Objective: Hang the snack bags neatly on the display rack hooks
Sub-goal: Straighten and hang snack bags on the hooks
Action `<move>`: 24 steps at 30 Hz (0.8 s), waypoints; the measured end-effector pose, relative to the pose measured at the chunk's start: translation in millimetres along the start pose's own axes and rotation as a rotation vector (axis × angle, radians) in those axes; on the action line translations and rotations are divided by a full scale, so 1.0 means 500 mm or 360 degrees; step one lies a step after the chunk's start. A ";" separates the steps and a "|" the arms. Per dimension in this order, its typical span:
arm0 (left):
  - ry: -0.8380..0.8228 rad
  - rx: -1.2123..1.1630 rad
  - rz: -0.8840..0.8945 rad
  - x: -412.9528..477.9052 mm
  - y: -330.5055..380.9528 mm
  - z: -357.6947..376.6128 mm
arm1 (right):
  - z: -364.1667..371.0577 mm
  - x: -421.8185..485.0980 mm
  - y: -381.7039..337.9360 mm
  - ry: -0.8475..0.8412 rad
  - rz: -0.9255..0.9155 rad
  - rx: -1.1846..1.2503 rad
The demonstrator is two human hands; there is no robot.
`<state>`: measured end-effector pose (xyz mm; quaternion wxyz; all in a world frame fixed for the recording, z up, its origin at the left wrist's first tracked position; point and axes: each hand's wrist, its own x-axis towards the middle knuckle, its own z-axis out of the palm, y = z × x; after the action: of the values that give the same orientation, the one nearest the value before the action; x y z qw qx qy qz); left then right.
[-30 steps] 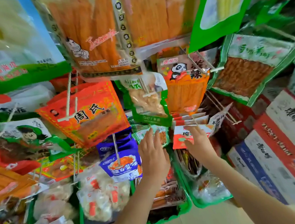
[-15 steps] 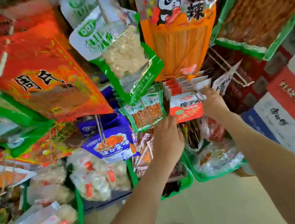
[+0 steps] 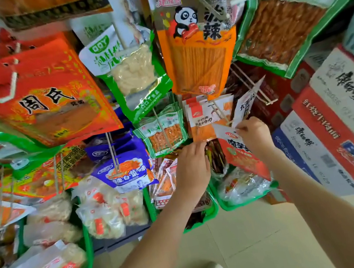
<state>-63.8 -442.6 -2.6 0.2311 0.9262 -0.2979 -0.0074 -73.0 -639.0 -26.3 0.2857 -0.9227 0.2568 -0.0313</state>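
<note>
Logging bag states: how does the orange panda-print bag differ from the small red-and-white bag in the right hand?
The orange panda-print bag hangs on a white hook, untouched; the small red-and-white bag is pinched at its top by the right hand. The panda bag looks bigger and hangs straighter; the small one tilts. Both are printed snack packets.

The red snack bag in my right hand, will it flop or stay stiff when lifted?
Probably floppy: the red snack bag hangs slanted from a pinch of the right hand at its white top. Likely light, since that pinch alone carries it. Its glossy film may slip.
</note>
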 end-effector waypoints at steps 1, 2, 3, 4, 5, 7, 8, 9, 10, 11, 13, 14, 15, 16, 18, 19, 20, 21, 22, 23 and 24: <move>-0.0010 -0.0014 0.0018 -0.003 0.007 -0.003 | -0.009 -0.014 0.000 -0.0007 -0.0003 -0.0021; -0.0009 -0.0015 0.0033 -0.007 0.014 -0.006 | -0.018 -0.033 -0.004 -0.0009 -0.0041 -0.0042; -0.0008 -0.0012 0.0041 -0.012 0.019 -0.009 | -0.027 -0.054 -0.013 -0.0029 -0.0086 -0.0034; -0.0008 0.0000 0.0047 -0.019 0.023 -0.015 | -0.036 -0.079 -0.026 -0.0044 -0.0138 -0.0023; -0.0011 0.0016 0.0055 -0.026 0.027 -0.021 | -0.044 -0.103 -0.039 -0.0055 -0.0199 -0.0003; 0.0027 0.0075 0.0096 -0.044 0.029 -0.037 | -0.059 -0.157 -0.075 -0.0048 -0.0338 0.0034; 0.0064 0.0103 0.0122 -0.056 0.029 -0.049 | -0.065 -0.183 -0.095 -0.0042 -0.0413 0.0042; 0.0121 0.0134 0.0140 -0.069 0.027 -0.063 | -0.068 -0.207 -0.115 -0.0045 -0.0484 0.0056; 0.0173 0.0176 0.0153 -0.084 0.022 -0.079 | -0.068 -0.227 -0.135 -0.0049 -0.0553 0.0061; 0.0181 0.0238 0.0160 -0.100 0.014 -0.096 | -0.067 -0.245 -0.156 -0.0048 -0.0610 0.0068; 0.0132 0.0317 0.0129 -0.139 -0.011 -0.132 | -0.058 -0.281 -0.200 -0.0053 -0.0689 0.0075; 0.0116 0.0343 0.0093 -0.160 -0.029 -0.153 | -0.053 -0.302 -0.227 -0.0041 -0.0751 0.0066; 0.0100 0.0355 0.0063 -0.184 -0.046 -0.176 | -0.044 -0.324 -0.253 -0.0035 -0.0811 0.0055; 0.0080 0.0343 0.0034 -0.212 -0.063 -0.201 | -0.035 -0.348 -0.282 -0.0036 -0.0859 0.0032; 0.0076 0.0286 -0.0006 -0.270 -0.101 -0.255 | -0.014 -0.394 -0.342 -0.0064 -0.0948 -0.0037; 0.0083 0.0240 -0.0030 -0.302 -0.122 -0.284 | -0.002 -0.416 -0.375 -0.0080 -0.1013 -0.0069; 0.0090 0.0175 -0.0050 -0.336 -0.145 -0.313 | 0.011 -0.439 -0.408 -0.0092 -0.1082 -0.0102; 0.0115 0.0118 -0.0068 -0.371 -0.171 -0.339 | 0.024 -0.465 -0.443 -0.0092 -0.1160 -0.0128; 0.0161 0.0082 -0.0083 -0.408 -0.196 -0.370 | 0.038 -0.494 -0.480 -0.0087 -0.1229 -0.0150; 0.0210 0.0062 -0.0102 -0.442 -0.220 -0.402 | 0.052 -0.523 -0.518 -0.0091 -0.1285 -0.0160; 0.0253 0.0052 -0.0132 -0.479 -0.244 -0.435 | 0.064 -0.557 -0.561 -0.0115 -0.1307 -0.0167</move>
<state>-161.0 -130.3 109.0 0.2383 0.9390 -0.2401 0.0616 -179.6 -287.9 124.0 0.2109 -0.9623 -0.1415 -0.0970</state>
